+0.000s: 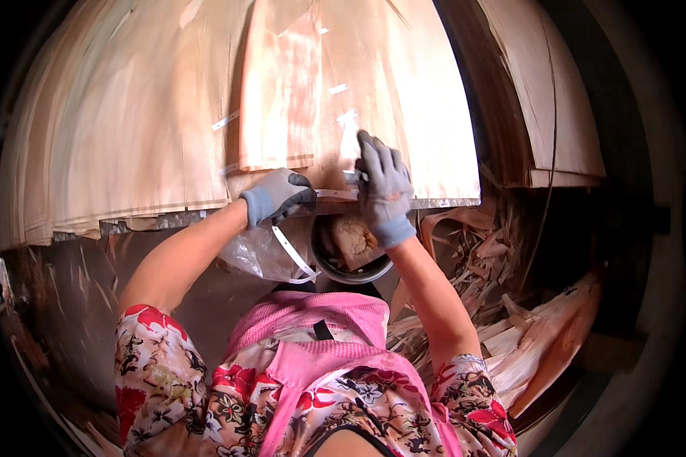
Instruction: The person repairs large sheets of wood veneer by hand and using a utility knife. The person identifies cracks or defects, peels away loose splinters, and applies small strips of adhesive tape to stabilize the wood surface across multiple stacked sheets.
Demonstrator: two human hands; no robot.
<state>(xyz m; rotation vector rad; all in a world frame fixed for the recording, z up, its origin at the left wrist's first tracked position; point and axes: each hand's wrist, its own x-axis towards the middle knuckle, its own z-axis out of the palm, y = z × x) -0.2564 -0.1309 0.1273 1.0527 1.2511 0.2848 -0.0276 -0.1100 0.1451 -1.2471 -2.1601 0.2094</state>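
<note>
Head view: right hand (383,190) hides the tape (335,193) end on veneer (373,99).

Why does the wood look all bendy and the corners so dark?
In the head view the fisheye lens bows the straight edges of the veneer sheets toward the rim and leaves black corners; the left hand and right hand look sharp, while the scraps lie in shadow.

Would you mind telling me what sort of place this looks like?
Probably a wood veneer workshop: stacked veneer sheets cover the bench, strips of pale tape patch one sheet, and veneer scraps pile on the floor. Both gloved hands, left and right, work at the sheet's edge.
</note>
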